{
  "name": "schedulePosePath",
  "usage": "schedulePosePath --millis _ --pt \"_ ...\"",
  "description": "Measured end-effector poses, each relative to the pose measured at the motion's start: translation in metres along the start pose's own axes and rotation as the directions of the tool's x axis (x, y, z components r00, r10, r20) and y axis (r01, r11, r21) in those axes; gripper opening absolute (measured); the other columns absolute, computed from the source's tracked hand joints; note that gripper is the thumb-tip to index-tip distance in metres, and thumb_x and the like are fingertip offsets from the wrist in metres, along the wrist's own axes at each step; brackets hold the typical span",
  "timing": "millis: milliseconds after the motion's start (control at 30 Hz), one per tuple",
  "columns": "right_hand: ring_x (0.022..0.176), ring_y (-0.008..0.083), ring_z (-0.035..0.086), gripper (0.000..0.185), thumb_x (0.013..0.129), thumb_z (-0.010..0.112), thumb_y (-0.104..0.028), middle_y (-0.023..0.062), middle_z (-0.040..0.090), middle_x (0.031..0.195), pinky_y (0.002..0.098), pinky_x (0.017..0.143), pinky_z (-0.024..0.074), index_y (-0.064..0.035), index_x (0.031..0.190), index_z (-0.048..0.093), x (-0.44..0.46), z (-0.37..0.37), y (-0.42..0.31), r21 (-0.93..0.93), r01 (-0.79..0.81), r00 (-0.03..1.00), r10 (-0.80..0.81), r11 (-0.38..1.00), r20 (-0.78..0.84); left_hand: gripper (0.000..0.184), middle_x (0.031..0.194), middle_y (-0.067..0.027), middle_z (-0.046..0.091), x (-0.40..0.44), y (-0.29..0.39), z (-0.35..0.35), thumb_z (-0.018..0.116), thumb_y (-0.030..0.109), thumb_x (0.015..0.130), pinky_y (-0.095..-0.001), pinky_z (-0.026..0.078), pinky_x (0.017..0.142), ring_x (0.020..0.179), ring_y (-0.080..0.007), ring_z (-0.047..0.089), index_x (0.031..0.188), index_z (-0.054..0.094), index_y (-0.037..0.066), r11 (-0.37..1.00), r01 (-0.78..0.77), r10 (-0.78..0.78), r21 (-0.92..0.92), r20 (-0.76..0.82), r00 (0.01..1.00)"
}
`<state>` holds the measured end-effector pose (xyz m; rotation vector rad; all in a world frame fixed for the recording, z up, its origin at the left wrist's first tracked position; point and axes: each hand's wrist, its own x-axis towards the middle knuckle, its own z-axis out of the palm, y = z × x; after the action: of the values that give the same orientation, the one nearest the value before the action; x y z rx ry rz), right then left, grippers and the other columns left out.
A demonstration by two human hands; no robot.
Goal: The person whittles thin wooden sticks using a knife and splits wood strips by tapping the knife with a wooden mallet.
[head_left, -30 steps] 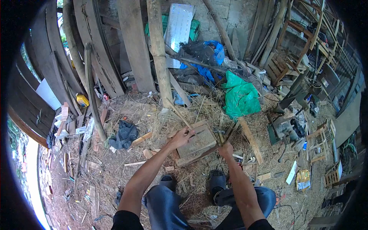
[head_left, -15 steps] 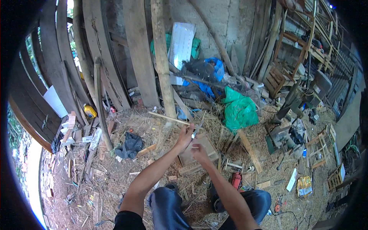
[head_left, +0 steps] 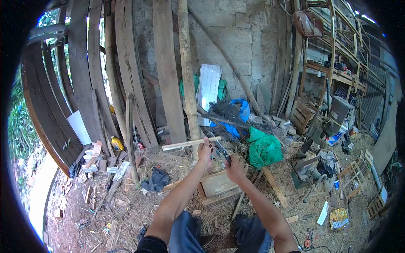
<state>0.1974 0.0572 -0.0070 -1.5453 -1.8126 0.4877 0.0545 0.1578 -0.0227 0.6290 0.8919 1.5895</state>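
Note:
My left hand (head_left: pixel 205 153) is closed around pale thin wooden strips (head_left: pixel 181 145), apparently two laid together, which stick out mostly to the left. In my right hand (head_left: pixel 236 169) is a hand tool with a dark handle and grey metal front (head_left: pixel 222 150); its exact kind is unclear. The tool slants up and left, its tip near the right end of the strips. Whether the tip touches them I cannot tell. Below both hands, a wooden box-like block (head_left: pixel 219 185) rests on the ground in front of my knees.
Straw and wood scraps cover the ground. A bamboo post (head_left: pixel 188 76) stands just ahead, with a green plastic bag (head_left: pixel 265 147) to its right. A dark cloth or bag (head_left: pixel 157 179) lies left, near a yellow jug (head_left: pixel 117 143). Metal machinery (head_left: pixel 312 166) stands right.
My right hand, earlier apart from the tool with loosely curled fingers, now grips its handle. The strips have become more level, and the head view has tilted upward.

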Motion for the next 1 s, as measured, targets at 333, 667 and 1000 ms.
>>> schedulePosePath --millis 333,667,1000 --pt "0.074 0.0414 0.061 0.031 0.089 0.049 -0.024 0.0233 0.062 0.078 0.0502 0.065 0.0483 -0.0019 0.111 0.048 -0.024 0.022 0.050 -0.293 0.130 0.991 -0.123 0.947 0.043 0.018 0.068 0.0009 0.052 -0.028 -0.013 -0.053 0.067 0.017 0.084 -0.0249 0.038 0.058 0.063 -0.0061 0.045 0.085 0.057 0.003 0.696 -0.474 0.520 0.540 0.077 0.851" --pt "0.065 0.0371 0.063 0.030 0.094 0.041 -0.023 0.0211 0.062 0.070 0.0466 0.056 0.0507 0.0019 0.108 0.046 -0.019 0.053 0.061 -0.411 0.213 0.967 -0.133 0.886 0.216 0.025 0.065 -0.0162 0.060 -0.032 -0.024 -0.043 0.069 0.018 0.080 -0.0358 0.045 0.054 0.057 -0.0265 0.060 0.085 0.058 -0.004 0.421 -0.515 0.411 0.746 0.350 0.842" --pt "0.071 0.0354 0.064 0.026 0.090 0.041 -0.014 0.0211 0.063 0.076 0.0454 0.063 0.0521 0.0039 0.109 0.047 -0.016 0.062 0.051 -0.443 -0.003 0.978 0.095 0.897 0.187 0.018 0.064 -0.0189 0.058 -0.053 -0.031 -0.022 0.064 0.012 0.083 -0.0369 0.044 0.053 0.055 -0.0313 0.057 0.085 0.057 -0.005 0.280 -0.680 0.446 0.677 0.536 0.717"
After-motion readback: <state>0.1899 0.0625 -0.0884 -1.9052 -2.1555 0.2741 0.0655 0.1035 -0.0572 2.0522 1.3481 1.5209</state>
